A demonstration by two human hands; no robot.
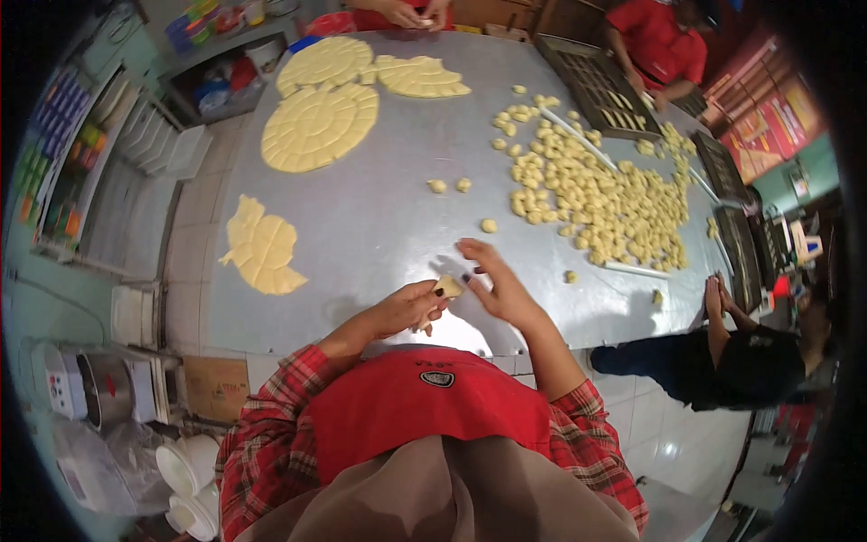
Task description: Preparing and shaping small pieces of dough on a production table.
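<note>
Trays (591, 86) at the table's (379, 208) far edge hold dough rows. My left hand (406, 310) pinches a dough piece (448, 286); my right hand (501, 285) is spread open beside it, bare tabletop ahead.

From my seat, the left hand (402, 312) covers most of the dough piece (448, 287), so I can't judge its shape. The far worker (657, 41) is cut off at the top edge.
</note>
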